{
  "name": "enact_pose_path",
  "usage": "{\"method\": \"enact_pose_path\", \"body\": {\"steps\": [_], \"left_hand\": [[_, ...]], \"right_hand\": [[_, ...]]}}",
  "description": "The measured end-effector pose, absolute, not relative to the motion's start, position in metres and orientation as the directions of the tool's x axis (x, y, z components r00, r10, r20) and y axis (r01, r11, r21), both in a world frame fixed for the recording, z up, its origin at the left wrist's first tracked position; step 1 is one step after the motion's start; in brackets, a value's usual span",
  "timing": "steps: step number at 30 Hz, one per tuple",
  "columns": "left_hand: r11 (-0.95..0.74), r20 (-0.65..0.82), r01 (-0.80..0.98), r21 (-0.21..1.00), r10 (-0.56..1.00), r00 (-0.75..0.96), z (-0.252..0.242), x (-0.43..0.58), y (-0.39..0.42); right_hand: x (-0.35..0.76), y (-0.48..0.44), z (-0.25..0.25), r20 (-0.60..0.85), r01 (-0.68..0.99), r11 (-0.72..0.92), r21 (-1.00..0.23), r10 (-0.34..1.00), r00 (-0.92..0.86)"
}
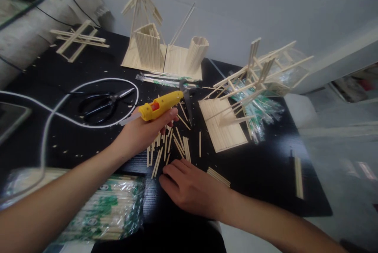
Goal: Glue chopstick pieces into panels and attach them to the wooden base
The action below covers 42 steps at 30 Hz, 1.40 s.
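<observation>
My left hand point(150, 129) is closed around a yellow glue gun point(162, 105), its thumb along the body and a translucent glue stick point(131, 118) poking out of the back. A dark, curved thing point(187, 101) shows by the gun's front end; its kind is unclear. Below the gun, many short wooden sticks point(169, 142) lie scattered on the black table. My right hand point(195, 188) rests low over the table at the near edge of these sticks. Its fingers are curled, and their tips are hidden, so what they hold cannot be made out. A few sticks point(218, 177) lie beside its wrist.
Black-handled pliers point(109, 103) lie inside a loop of white cord point(49, 127). Stick models point(147, 48) stand at the back, another on a wooden base point(223, 127) at right. Wrapped chopsticks point(109, 205) lie front left, more packets point(260, 107) at right. A stick frame point(81, 40) sits back left.
</observation>
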<state>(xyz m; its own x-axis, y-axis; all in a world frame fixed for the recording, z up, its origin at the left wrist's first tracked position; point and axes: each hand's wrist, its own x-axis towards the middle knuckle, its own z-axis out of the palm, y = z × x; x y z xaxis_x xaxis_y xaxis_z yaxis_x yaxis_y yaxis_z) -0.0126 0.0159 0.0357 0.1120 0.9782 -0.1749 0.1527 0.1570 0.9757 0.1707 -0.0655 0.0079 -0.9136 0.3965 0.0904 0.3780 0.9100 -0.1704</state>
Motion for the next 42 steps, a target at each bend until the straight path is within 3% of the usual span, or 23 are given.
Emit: {"method": "enact_pose_path", "body": {"steps": [5, 12, 18, 21, 23, 25, 28, 32, 38, 42], "left_hand": [[0.161, -0.18, 0.217, 0.963, 0.981, 0.074, 0.036, -0.012, 0.016], [0.144, -0.171, 0.284, 0.948, 0.983, 0.071, 0.033, -0.012, 0.017], [0.12, -0.146, 0.349, 0.93, 0.988, 0.05, 0.031, -0.014, 0.018], [0.134, -0.141, 0.328, 0.935, 0.99, -0.002, 0.033, -0.014, 0.017], [0.155, -0.148, 0.377, 0.913, 0.988, -0.049, 0.034, -0.014, 0.016], [0.151, -0.139, 0.43, 0.89, 0.989, -0.06, 0.033, -0.015, 0.016], [0.064, -0.075, 0.436, 0.898, 0.997, 0.009, 0.03, -0.016, 0.016], [-0.032, 0.003, 0.444, 0.895, 0.998, 0.066, 0.024, -0.015, 0.016], [-0.074, 0.013, 0.473, 0.878, 0.991, 0.131, 0.022, -0.013, 0.013], [-0.115, 0.011, 0.545, 0.83, 0.982, 0.19, 0.021, -0.014, 0.012]], "right_hand": [[0.172, -0.073, 0.005, 0.103, 0.475, 0.853, -0.218, 0.504, -0.858], [0.168, -0.07, 0.006, 0.165, 0.422, 0.892, -0.161, 0.445, -0.88], [0.161, -0.077, -0.002, 0.178, 0.46, 0.879, -0.126, 0.476, -0.861], [0.167, -0.072, 0.005, 0.141, 0.482, 0.831, -0.277, 0.531, -0.835], [0.179, -0.063, 0.018, 0.167, 0.481, 0.696, -0.533, 0.644, -0.746], [0.195, -0.05, 0.036, 0.177, 0.467, 0.45, -0.761, 0.837, -0.518], [0.22, -0.032, 0.061, 0.137, 0.354, 0.203, -0.913, 0.97, -0.201], [0.238, -0.019, 0.068, 0.105, 0.19, 0.112, -0.975, 0.993, -0.049], [0.229, -0.016, 0.032, -0.154, 0.158, -0.13, -0.979, 0.977, -0.148], [0.226, -0.016, 0.031, -0.186, 0.157, -0.164, -0.974, 0.973, -0.14]]}}
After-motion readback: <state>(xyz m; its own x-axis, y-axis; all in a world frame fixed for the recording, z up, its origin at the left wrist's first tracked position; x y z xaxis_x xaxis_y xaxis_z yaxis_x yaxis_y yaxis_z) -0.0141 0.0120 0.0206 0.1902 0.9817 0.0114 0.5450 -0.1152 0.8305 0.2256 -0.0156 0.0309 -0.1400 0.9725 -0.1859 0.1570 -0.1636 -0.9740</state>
